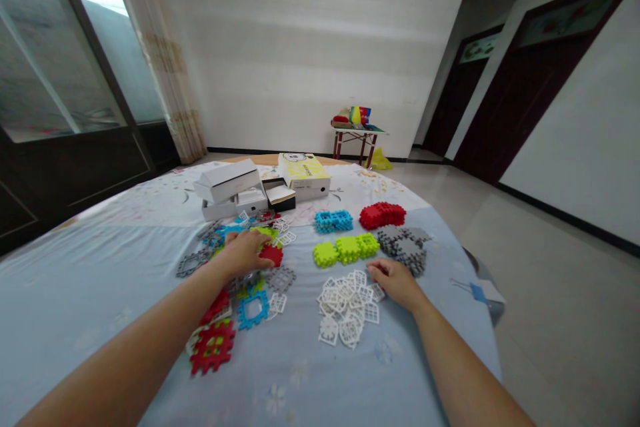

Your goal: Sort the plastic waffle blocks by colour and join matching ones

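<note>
My left hand [245,253] rests on a mixed pile of interlocking plastic tiles, its thumb and fingers apart around the near edge of a red tile [273,254]. Red, blue, green, grey and white pieces lie jumbled about it, with a blue frame tile [253,310] and a red frame tile [213,347] nearer to me. My right hand [395,281] is low over the table, fingertips pinched together; anything between them is too small to make out. It sits beside a heap of white lattice pieces [345,303], a green tile stack [347,249] and a grey tile stack [407,248].
Behind these are a blue tile stack [333,221] and a red tile stack [383,215]. White boxes [230,180], a black box [281,197] and a yellow-and-white box [306,177] stand at the back. A floral cloth [300,387] covers the round table.
</note>
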`<state>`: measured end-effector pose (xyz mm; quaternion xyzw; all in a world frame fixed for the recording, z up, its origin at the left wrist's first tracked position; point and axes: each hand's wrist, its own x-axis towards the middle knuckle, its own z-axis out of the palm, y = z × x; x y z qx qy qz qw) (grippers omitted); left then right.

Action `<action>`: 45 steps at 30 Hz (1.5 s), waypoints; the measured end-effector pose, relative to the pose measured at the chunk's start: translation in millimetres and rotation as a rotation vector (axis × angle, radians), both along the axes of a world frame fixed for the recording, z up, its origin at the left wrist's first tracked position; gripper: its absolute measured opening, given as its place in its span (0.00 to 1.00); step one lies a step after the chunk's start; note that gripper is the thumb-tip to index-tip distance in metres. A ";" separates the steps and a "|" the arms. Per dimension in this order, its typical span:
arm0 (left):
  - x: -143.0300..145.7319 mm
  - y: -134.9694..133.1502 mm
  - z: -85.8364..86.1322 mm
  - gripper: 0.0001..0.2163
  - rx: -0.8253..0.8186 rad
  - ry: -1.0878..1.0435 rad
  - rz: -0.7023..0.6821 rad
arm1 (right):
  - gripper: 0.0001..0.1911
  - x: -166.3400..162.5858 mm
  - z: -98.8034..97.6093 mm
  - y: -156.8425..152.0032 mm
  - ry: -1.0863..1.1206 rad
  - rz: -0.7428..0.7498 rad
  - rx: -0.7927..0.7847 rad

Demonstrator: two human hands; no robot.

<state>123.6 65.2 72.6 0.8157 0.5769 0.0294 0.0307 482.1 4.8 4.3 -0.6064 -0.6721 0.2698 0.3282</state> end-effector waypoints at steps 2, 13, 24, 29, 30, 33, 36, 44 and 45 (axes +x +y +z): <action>-1.5 4.5 0.9 0.27 -0.045 0.036 -0.019 | 0.14 -1.1 1.9 -0.2 -0.006 -0.006 0.006; 16.2 3.7 21.9 0.26 -0.161 0.169 -0.012 | 0.13 -1.7 4.3 1.1 -0.022 0.000 0.026; 109.4 43.3 62.0 0.32 -0.041 -0.087 -0.103 | 0.12 -3.5 3.9 4.1 -0.010 -0.001 0.028; 198.4 74.0 50.6 0.32 0.104 -0.149 -0.087 | 0.12 -3.2 3.9 4.4 -0.004 0.005 0.035; 213.4 78.8 47.0 0.32 0.125 -0.133 -0.069 | 0.12 -3.3 4.0 4.4 -0.004 0.007 0.033; 247.5 90.6 36.3 0.31 0.164 -0.093 -0.030 | 0.12 -3.5 4.4 4.3 0.003 0.015 0.026; 266.4 98.9 27.3 0.30 0.185 -0.076 -0.014 | 0.12 -3.7 4.6 4.5 0.012 0.021 0.031; 281.0 109.3 14.9 0.31 0.159 -0.062 0.009 | 0.12 -3.2 4.8 5.6 0.013 0.023 0.004; 279.2 110.1 15.1 0.31 0.160 -0.072 0.013 | 0.12 -3.2 5.1 5.3 0.013 0.025 0.005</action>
